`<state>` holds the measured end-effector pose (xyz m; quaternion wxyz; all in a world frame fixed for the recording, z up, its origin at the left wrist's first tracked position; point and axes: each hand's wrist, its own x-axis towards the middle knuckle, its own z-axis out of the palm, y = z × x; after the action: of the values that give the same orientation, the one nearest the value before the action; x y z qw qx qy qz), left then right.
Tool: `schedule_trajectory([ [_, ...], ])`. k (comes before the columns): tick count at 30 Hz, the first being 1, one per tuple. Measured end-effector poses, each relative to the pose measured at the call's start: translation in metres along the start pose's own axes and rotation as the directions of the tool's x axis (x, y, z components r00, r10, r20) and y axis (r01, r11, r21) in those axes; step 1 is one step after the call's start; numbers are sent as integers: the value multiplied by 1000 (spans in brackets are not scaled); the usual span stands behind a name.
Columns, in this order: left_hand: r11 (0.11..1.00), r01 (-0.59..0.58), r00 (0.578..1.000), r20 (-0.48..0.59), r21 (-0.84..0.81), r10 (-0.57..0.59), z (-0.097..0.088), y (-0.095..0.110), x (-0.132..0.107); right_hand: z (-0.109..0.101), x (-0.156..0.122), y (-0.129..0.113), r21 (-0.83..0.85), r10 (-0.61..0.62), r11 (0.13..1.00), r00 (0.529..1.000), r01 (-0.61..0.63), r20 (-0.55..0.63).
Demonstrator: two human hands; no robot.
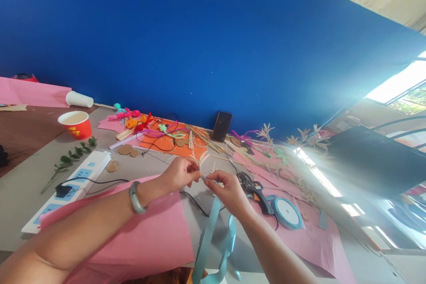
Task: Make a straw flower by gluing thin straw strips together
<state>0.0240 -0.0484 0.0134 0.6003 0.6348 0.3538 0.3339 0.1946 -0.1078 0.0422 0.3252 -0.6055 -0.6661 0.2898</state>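
Fingertips [197,174] of the left hand [181,173] pinch tight, and across a tiny gap the right hand [229,191] pinches too. Both close on the top end of a pale blue ribbon [209,230], as far as this view shows. From the right hand the ribbon drops in a loose loop toward the bottom edge, past the table's near rim.

It looks light, soft and satin-slick to me. It will flop and twist wherever it isn't held, and may slide through a lazy pinch. Best taken flat across its width, close to the end, thumb against forefinger.

A green bangle [136,197] sits on the left wrist, and pink paper [156,239] lies under that forearm. Just right of the hands is a glue gun [258,191], then the ribbon spool [286,213]. Farther left are a power strip [71,182], a leafy sprig [71,157] and a red cup [76,124]. Behind, a phone [222,126] leans on the blue board [199,40].
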Motion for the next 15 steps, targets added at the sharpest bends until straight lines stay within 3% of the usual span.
schedule_trajectory([
  [9,999,-27,991,-130,-27,23,4,-4,-1,8,1,-2,-5,-16,1000,998,16,-55],
  [15,994,-34,976,-217,-100,11,6,1,-2,18,-1,-6,-91,-136,988,981,124,-142],
])
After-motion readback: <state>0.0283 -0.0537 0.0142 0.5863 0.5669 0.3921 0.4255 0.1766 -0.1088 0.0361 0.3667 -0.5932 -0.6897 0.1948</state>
